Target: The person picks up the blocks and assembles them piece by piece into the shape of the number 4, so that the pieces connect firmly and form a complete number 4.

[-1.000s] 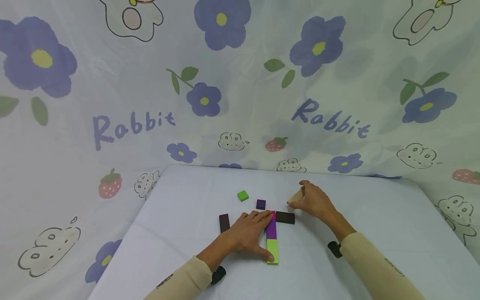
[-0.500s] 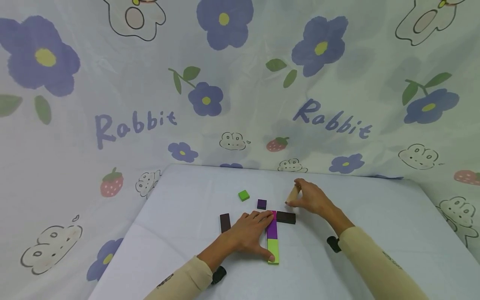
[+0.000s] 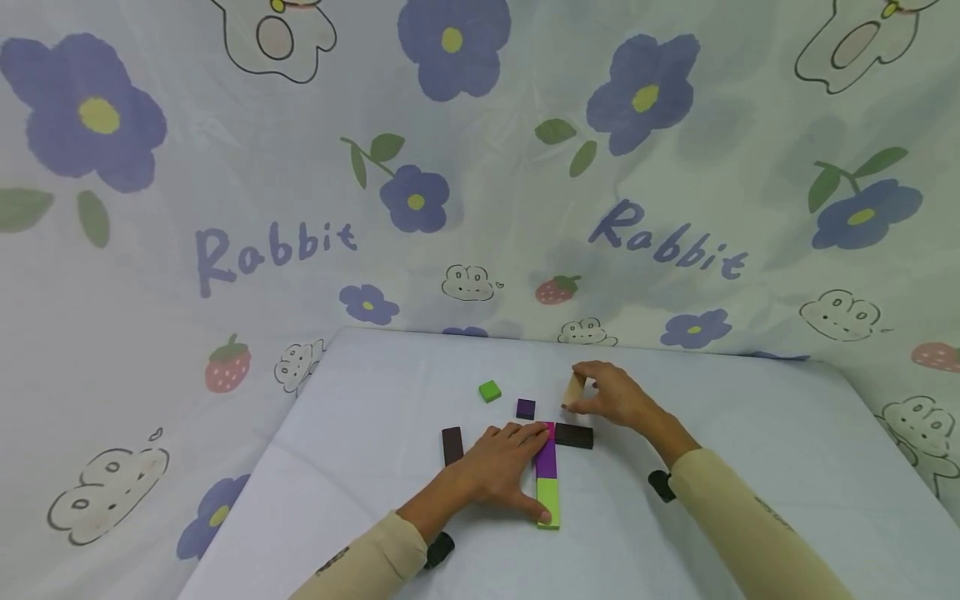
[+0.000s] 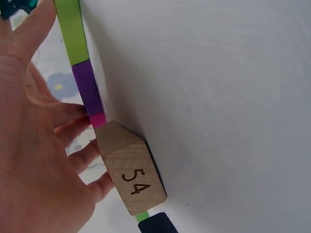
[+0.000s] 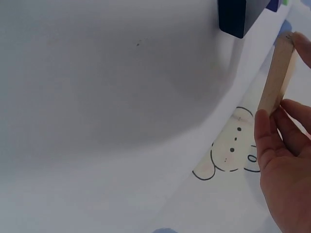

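My left hand (image 3: pixel 498 471) lies spread beside a row of blocks, fingertips at the pink block (image 3: pixel 550 431) and thumb on the near end of the light green block (image 3: pixel 548 493). A purple block (image 3: pixel 546 458) sits between these two. Beside the pink block, the left wrist view shows a wooden block marked 54 (image 4: pixel 133 174), hidden under the hand in the head view. My right hand (image 3: pixel 611 396) pinches a pale wooden block (image 5: pixel 277 73) between thumb and fingers, holding it tilted behind the dark block (image 3: pixel 573 436) at the row's right.
A small dark purple block (image 3: pixel 526 409) stands just beyond the row, and a small green block (image 3: pixel 490 391) lies farther back. Left of the left hand is another dark block (image 3: pixel 452 446). A white cloth (image 3: pixel 375 392) covers the table, with a printed curtain (image 3: pixel 487 208) behind.
My right hand has moved left with the pale wooden block, toward the small dark purple block. The left hand has stayed on the row.
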Demonstrator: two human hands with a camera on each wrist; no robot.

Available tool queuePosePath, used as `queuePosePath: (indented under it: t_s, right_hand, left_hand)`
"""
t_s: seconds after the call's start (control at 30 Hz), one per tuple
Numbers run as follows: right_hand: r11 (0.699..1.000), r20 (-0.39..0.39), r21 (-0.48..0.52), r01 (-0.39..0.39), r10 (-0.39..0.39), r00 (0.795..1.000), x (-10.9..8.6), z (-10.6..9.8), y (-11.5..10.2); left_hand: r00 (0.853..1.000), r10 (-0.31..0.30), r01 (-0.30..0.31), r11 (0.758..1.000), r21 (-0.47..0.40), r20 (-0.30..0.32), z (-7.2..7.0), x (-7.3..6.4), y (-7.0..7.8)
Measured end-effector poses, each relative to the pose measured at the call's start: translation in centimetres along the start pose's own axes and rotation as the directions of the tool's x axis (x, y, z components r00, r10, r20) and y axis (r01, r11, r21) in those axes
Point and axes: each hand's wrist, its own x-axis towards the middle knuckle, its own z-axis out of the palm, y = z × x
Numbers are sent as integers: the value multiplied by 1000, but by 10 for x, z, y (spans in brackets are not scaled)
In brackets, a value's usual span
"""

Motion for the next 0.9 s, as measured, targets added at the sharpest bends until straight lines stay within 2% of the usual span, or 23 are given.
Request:
queuePosePath:
  t_s: [0.47, 0.9]
  right_hand:
    - [999, 29, -3, 44, -43, 999, 8, 6, -7]
    - [1000, 77, -13, 10, -9, 997, 13, 11, -16]
  left_hand:
    - [1000, -4, 5, 1000, -21, 11, -1, 0, 0]
    - [1000, 7, -7, 1000, -21, 0, -1, -3, 0]
